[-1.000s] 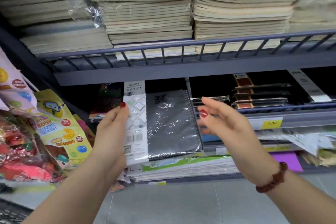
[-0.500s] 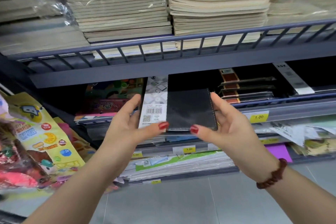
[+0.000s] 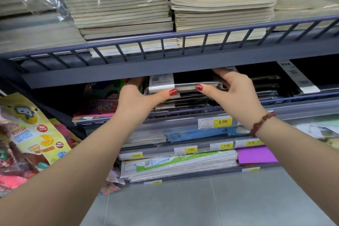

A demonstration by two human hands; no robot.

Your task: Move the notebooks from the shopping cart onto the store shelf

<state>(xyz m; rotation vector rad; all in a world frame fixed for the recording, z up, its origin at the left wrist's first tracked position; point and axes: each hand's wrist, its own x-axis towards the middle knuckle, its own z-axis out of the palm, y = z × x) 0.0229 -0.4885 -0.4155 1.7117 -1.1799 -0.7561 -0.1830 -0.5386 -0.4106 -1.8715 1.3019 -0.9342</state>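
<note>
A black notebook (image 3: 185, 86) in clear wrap with a white barcode band lies almost flat, edge toward me, just under the upper shelf board (image 3: 165, 69). My left hand (image 3: 135, 97) grips its left end, thumb on the near edge. My right hand (image 3: 233, 91) grips its right end, fingers over the top and thumb on the near edge. It sits above a stack of similar black notebooks (image 3: 183, 102) on the middle shelf. The shopping cart is out of view.
Tall piles of pale exercise books (image 3: 124, 5) fill the upper shelf behind a railing (image 3: 183, 40). Price strips with yellow tags (image 3: 222, 121) run below. Snack bags (image 3: 31, 134) hang at the left. More black notebooks (image 3: 266, 86) lie at the right; grey floor below.
Both hands have lifted the notebook up and pushed it forward into the middle shelf, tilting it from facing me to nearly flat. The right hand went from free to gripping its right end.
</note>
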